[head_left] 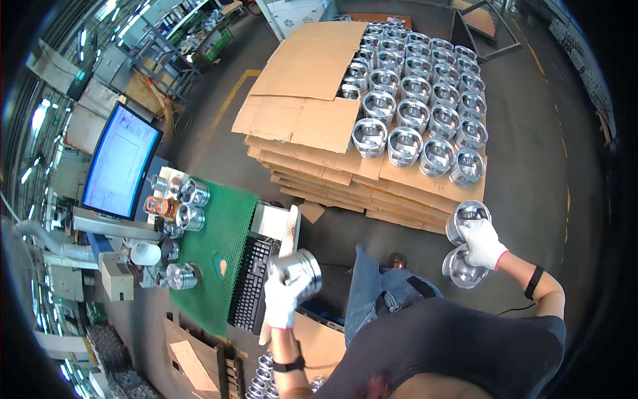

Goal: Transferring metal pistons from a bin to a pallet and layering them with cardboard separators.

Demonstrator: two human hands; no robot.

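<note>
My left hand (280, 302), in a white glove, is closed round a shiny metal piston (298, 271) above the near edge of the bench, beside the black keyboard (254, 279). Off to the right, my gloved right hand (482, 243) grips two pistons at once. The upper piston (468, 218) shows its hollow underside; the lower piston (464, 271) hangs just below it. Both are in the air, close to the near right corner of a cardboard-layered stack (372, 206). Rows of several pistons (413, 114) stand on that stack, open ends up.
Cardboard sheets (302, 63) cover the stack's left part. On the bench lies a green mat (216, 246) with several loose pistons (191, 218) and an orange-lidded jar (159, 207). A monitor (119, 163) stands behind it. More pistons (261, 379) sit low at the bottom.
</note>
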